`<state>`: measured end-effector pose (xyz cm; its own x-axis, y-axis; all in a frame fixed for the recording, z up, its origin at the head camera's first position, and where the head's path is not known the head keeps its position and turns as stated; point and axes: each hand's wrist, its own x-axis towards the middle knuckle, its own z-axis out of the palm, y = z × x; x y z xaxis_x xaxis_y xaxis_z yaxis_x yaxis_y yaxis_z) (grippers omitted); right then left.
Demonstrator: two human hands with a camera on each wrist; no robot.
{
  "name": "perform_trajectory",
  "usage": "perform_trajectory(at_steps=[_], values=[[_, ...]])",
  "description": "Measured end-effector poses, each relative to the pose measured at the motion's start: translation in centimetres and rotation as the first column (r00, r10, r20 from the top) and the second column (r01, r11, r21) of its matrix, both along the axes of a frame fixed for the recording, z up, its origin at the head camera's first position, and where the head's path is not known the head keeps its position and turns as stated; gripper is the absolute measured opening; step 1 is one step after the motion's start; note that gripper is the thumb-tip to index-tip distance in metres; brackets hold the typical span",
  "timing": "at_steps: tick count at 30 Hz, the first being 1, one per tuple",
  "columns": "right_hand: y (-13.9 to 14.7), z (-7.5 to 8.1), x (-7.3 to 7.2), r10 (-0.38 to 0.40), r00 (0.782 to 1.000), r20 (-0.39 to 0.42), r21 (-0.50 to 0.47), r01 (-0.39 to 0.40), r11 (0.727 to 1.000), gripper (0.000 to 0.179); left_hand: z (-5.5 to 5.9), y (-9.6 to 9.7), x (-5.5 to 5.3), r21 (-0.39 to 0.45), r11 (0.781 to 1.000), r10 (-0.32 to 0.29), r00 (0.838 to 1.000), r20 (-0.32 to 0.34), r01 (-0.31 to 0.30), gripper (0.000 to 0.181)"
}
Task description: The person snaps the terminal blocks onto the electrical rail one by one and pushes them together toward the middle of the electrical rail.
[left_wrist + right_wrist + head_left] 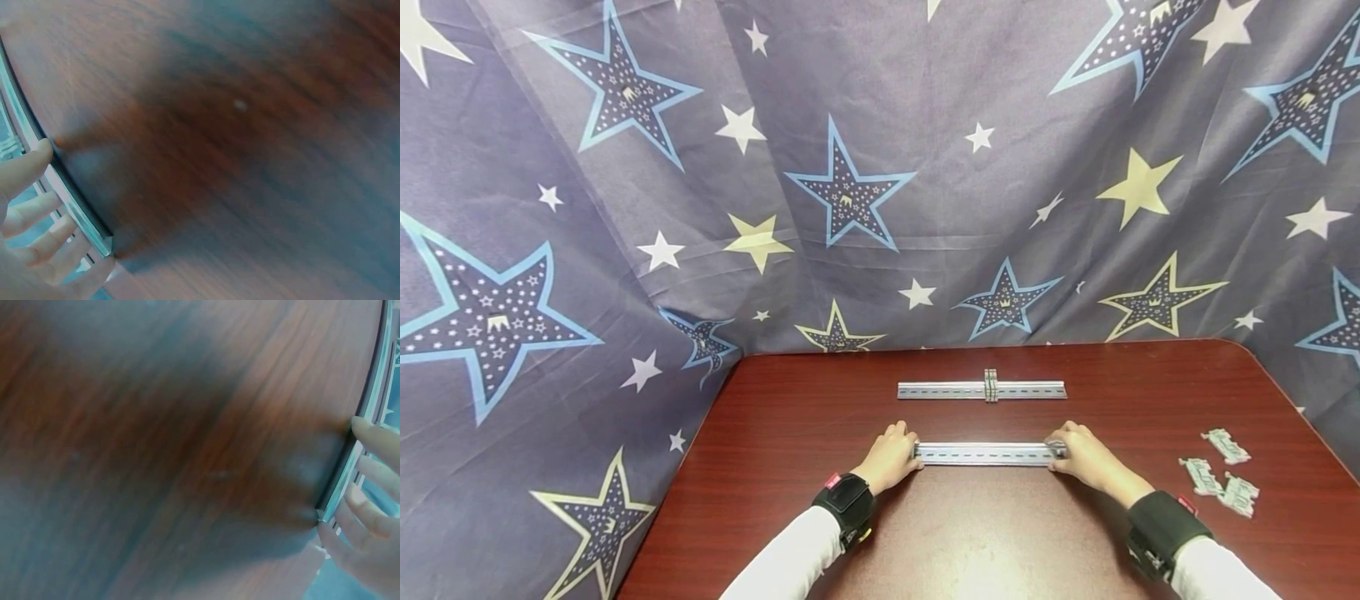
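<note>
A slotted silver DIN rail (985, 454) lies lengthwise across the table before me, one end in each hand. My left hand (891, 456) grips its left end, thumb on the near edge and fingers over the far side. The right hand (1084, 454) holds the opposite end the same way. In the left wrist view the thumb (28, 165) presses the rail's edge (78, 209). The right wrist view shows the other thumb (378, 440) against the rail (340, 481).
Farther back, parallel, lies a second DIN rail (940, 391) with a few thin terminal blocks (991, 386) clipped near its middle. Three loose grey-green terminal blocks (1227, 447) lie at the right of the brown table (790, 417). A star-patterned cloth (880, 283) hangs behind the table.
</note>
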<state>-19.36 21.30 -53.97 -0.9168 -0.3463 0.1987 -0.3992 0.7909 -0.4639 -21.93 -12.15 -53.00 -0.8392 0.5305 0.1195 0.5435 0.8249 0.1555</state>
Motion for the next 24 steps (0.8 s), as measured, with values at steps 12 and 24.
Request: perform_trajectory(at_steps=[12,24], values=[[0.31,0.51,-0.71,0.000,0.998,0.066,-0.020,0.002,1.000,0.029,0.22,0.46,-0.27,-0.021,1.000,0.020,0.999,0.026,-0.020,0.024],[0.17,0.02,-0.50,-0.021,1.000,0.010,-0.038,0.022,0.999,0.029,0.62,0.69,-0.54,-0.069,0.998,-0.011,1.000,0.000,0.011,0.023]])
